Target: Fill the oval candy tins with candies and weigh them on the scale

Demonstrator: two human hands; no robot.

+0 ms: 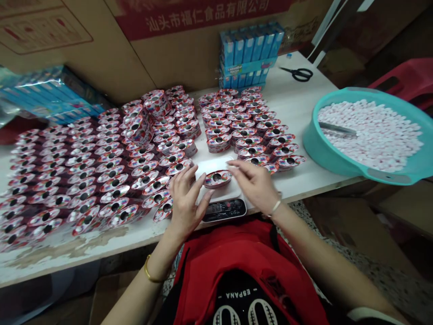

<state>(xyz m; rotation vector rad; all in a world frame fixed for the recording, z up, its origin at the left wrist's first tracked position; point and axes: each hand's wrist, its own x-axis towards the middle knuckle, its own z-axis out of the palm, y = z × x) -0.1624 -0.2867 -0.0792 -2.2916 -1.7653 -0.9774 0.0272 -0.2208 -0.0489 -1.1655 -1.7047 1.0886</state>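
Note:
A small oval red-and-white printed box with a dark round hole in its top sits on a white kitchen scale. Fingers spread, my left hand is at the box's left end, the index fingertip close against it. My right hand is just beyond the right end, thumb and forefinger pinched together over the scale's platform. Whatever lies in that pinch is too small to make out. The scale's dark display panel faces me.
Rows of similar oval boxes cover the table's left side; more boxes stand behind the scale. On the right, a turquoise basin holds small white pieces and a metal scoop. Scissors and blue packs lie farther back.

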